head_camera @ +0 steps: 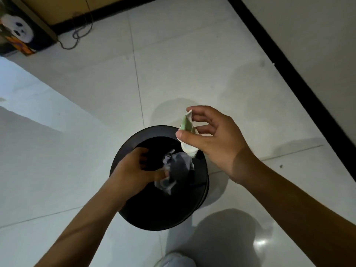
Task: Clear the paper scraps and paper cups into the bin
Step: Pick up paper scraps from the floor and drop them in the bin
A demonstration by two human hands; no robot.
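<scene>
Paper cup (187,132), flattened, white and green, sits pinched in my right hand (215,143) between thumb and fingertips, long axis running near-to-far and tilted, lower end hanging just over the far-right rim of the black bin (123,209). Bin stands on pale floor tiles (173,64), mouth open beneath both hands. My left hand (134,170) reaches into the bin mouth, fingers curled around crumpled paper scraps (173,170), which lie inside the opening; motion blur hides whether that hold is firm. Right hand is the one nearer the cup's drop line: cup is above the opening's edge, not its middle. I judge a small shift left and near before letting go, or it may clip the rim.
</scene>
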